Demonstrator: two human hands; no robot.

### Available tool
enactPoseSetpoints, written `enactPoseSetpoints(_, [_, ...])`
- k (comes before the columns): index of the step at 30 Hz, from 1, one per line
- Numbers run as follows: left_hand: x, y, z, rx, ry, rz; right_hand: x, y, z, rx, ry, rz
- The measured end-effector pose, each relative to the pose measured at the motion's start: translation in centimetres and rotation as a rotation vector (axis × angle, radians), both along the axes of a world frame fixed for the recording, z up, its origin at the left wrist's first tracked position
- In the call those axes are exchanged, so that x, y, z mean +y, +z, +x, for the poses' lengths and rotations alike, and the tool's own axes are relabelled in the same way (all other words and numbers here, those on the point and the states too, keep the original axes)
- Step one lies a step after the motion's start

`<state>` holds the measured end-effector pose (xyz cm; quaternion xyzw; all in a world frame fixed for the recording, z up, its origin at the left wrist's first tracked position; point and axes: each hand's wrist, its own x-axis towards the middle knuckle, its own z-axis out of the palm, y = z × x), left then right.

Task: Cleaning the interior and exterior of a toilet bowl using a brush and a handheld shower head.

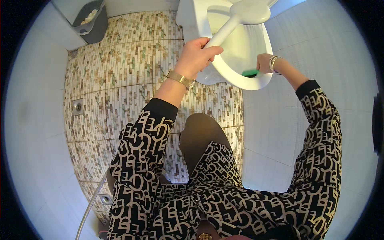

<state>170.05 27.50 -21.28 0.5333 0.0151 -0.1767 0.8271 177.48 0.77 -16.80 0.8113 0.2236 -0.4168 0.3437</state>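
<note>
My left hand point(197, 56) is closed round the handle of a white shower head point(250, 13), which is held above the open toilet bowl point(239, 81). At the bowl's right near rim, my right hand point(265, 64) grips a green brush point(251, 73). The brush lies just inside the rim; its lower part and most of its handle are hidden by the rim and my fingers. A gold watch sits on my left wrist and bracelets on my right.
A grey waste bin point(93, 30) with crumpled paper stands at the far left. Drain covers point(78, 107) are set in the mosaic-tiled floor point(116, 100). A pale hose point(89, 212) runs along the lower left. A tiled wall point(320, 52) rises close on the right.
</note>
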Motion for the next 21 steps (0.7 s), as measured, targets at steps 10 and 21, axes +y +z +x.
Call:
enactPoseSetpoints(10, [-1.7,1.3,-0.1,-0.080,0.004,0.069,-5.2,-1.6,2.8,-0.532,0.046,-0.020])
enactPoseSetpoints(21, [-1.4,0.8,-0.3,0.007,-0.085,0.074,-5.8,0.5,1.5,-0.507,-0.195,0.147])
